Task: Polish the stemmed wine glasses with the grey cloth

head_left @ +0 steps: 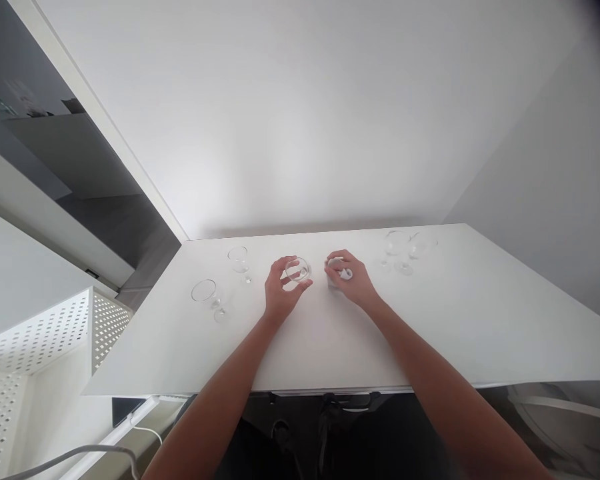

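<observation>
Fingers and thumb of my left hand [281, 288] curve around a clear stemmed glass [300, 270], its round rim facing up towards me. Just to the right, my right hand [350, 277] is closed, thumb and fingers brought together. Between them shows a small pale, partly see-through thing [347, 273]; the fingers cover much of it, so its kind is unclear. A narrow gap separates the two hands. Both are over the middle of the white table [320, 347].
Two stemmed glasses stand on the left, one farther back [239, 259] and one nearer [205, 291]. More clear glasses [397, 248] stand together at the back right. A white wall [300, 133] rises behind the table. White perforated panels [107, 327] are at the lower left.
</observation>
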Action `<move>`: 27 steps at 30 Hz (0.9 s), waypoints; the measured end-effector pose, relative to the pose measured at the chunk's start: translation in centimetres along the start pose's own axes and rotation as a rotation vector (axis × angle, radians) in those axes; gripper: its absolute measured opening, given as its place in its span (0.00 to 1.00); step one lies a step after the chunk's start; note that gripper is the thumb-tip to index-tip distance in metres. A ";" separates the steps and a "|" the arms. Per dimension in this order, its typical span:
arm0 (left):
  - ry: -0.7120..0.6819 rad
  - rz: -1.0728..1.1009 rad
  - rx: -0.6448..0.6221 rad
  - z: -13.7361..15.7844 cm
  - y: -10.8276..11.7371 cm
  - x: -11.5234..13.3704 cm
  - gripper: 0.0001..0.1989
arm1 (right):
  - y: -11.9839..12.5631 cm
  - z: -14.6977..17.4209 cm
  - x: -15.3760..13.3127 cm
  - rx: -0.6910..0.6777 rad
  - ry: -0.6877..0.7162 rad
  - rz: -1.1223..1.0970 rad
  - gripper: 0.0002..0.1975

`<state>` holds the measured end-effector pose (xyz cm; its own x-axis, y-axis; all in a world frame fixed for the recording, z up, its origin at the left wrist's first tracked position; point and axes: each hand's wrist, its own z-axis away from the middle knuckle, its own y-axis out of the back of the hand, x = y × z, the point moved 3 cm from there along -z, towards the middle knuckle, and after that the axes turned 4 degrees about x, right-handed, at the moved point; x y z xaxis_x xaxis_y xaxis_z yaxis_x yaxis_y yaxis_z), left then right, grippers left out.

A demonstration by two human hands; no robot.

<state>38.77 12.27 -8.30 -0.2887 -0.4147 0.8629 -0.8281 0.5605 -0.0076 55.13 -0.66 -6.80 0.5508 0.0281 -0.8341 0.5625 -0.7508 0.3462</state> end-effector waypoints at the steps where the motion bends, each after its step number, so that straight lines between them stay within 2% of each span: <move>1: 0.012 -0.009 0.007 0.0 0.1 0.0 0.31 | -0.1 0.1 -0.2 -0.080 0.066 0.061 0.05; 5: 0.044 -0.064 0.022 -0.1 0.3 0.0 0.32 | -1.3 1.5 -0.2 -0.447 0.228 0.424 0.31; 7: 0.045 -0.093 0.018 -0.2 0.3 0.0 0.32 | -2.0 2.2 -0.3 -0.541 0.282 0.611 0.37; 9: 0.041 -0.120 0.015 -0.2 0.3 0.0 0.32 | -2.6 2.7 -0.6 -0.570 0.297 0.749 0.40; 14: 0.044 -0.173 -0.017 -0.3 0.2 0.0 0.33 | -3.4 3.1 -1.8 -0.630 0.324 0.905 0.40; 23: 0.113 -0.183 -0.092 -0.5 -0.3 -0.5 0.31 | -3.9 3.3 -2.0 -0.690 0.293 0.907 0.36; 27: 0.105 -0.156 -0.153 -0.6 -0.6 -1.1 0.37 | -4.1 3.4 -2.1 -0.671 0.233 0.946 0.31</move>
<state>39.90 12.86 -8.94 -0.1045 -0.4328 0.8954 -0.7742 0.6005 0.1999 49.61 0.14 -7.95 0.9822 -0.1809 -0.0509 0.0438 -0.0428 0.9981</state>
